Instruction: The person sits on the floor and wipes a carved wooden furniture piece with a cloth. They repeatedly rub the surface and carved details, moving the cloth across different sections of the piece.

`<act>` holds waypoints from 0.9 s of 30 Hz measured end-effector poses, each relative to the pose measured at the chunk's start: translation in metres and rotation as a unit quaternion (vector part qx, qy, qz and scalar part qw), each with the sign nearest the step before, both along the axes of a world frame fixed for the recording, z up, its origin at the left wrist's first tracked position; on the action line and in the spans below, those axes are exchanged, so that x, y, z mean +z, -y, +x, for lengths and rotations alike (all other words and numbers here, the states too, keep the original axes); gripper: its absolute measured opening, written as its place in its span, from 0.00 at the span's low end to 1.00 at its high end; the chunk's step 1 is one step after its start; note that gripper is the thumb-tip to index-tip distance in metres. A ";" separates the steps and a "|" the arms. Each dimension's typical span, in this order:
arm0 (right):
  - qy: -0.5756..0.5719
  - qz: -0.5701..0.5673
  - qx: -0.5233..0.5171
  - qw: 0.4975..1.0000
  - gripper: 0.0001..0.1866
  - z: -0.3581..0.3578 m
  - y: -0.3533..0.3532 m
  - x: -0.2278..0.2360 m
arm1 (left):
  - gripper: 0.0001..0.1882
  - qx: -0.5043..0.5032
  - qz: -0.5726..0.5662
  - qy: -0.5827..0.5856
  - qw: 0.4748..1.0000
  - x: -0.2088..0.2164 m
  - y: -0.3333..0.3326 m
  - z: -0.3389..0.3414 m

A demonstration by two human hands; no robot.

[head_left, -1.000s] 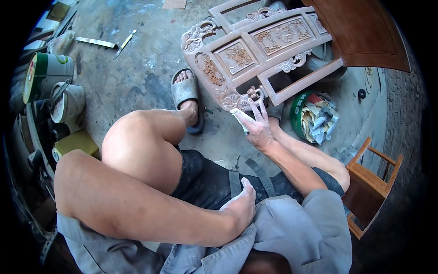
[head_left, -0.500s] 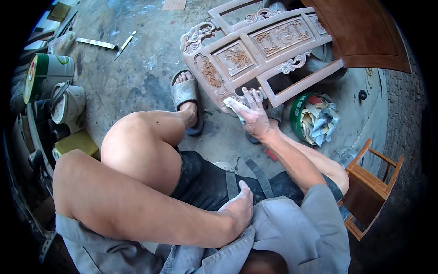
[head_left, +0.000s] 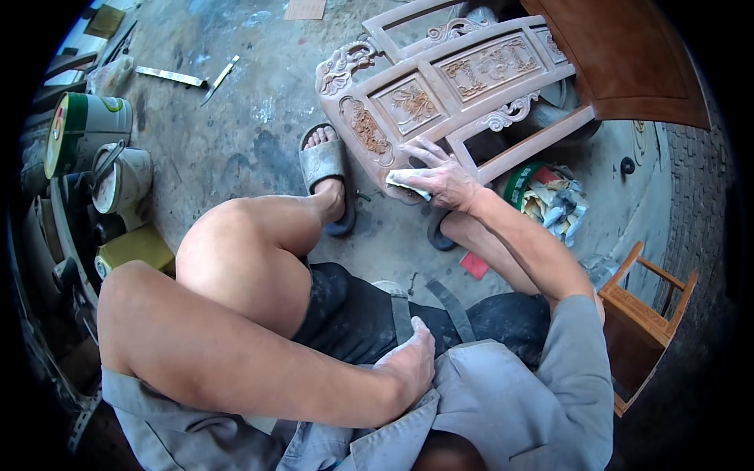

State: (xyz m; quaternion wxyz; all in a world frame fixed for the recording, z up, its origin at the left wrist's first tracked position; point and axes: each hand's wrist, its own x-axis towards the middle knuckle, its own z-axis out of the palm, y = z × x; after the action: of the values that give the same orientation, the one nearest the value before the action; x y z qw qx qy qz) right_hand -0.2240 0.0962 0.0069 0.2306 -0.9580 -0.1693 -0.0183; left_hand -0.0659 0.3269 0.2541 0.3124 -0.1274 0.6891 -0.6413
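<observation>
My right hand point(head_left: 442, 179) presses a folded piece of whitish sandpaper point(head_left: 408, 182) against the near lower corner of a carved wooden chair-back panel point(head_left: 444, 110). Its fingers are spread over the wood, the thumb side holding the sandpaper. The panel is pale with dust, and its floral carvings show orange-brown wood. My left hand point(head_left: 410, 357) rests at my waist by the shirt front, one digit pointing up; its other fingers are mostly hidden. Both hands are dusted white.
A green bucket point(head_left: 516, 187) of crumpled sandpaper scraps stands right of my right forearm. A small wooden stool point(head_left: 640, 330) is at the right. Paint buckets point(head_left: 110, 118) and a yellow-green can point(head_left: 137, 251) line the left. A reddish-brown wooden panel point(head_left: 620, 59) leans at upper right.
My right hand has shifted slightly and turned flatter over the panel corner, its elbow swinging out to the right. My right leg has moved inward. The left hand stays put.
</observation>
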 end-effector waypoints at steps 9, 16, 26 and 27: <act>-0.021 -0.013 0.055 0.998 0.39 0.009 -0.015 -0.005 | 0.23 0.001 0.006 -0.009 1.000 0.004 -0.005 0.009; 0.014 0.024 -0.063 0.998 0.38 -0.025 -0.001 -0.002 | 0.23 -0.021 -0.002 -0.031 0.999 -0.006 0.001 0.008; 0.005 -0.030 -0.222 0.974 0.40 -0.026 -0.054 -0.009 | 0.24 -0.013 0.009 -0.018 1.000 0.000 -0.006 0.008; 0.004 -0.051 -0.232 0.971 0.41 -0.024 -0.061 -0.010 | 0.24 -0.013 0.011 -0.019 1.000 0.000 -0.008 0.007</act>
State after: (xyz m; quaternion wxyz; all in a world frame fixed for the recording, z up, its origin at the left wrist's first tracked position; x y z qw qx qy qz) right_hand -0.2478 0.1567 -0.0035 0.1699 -0.9816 0.0563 -0.0663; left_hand -0.0588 0.3348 0.2540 0.2926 -0.1270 0.7033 -0.6353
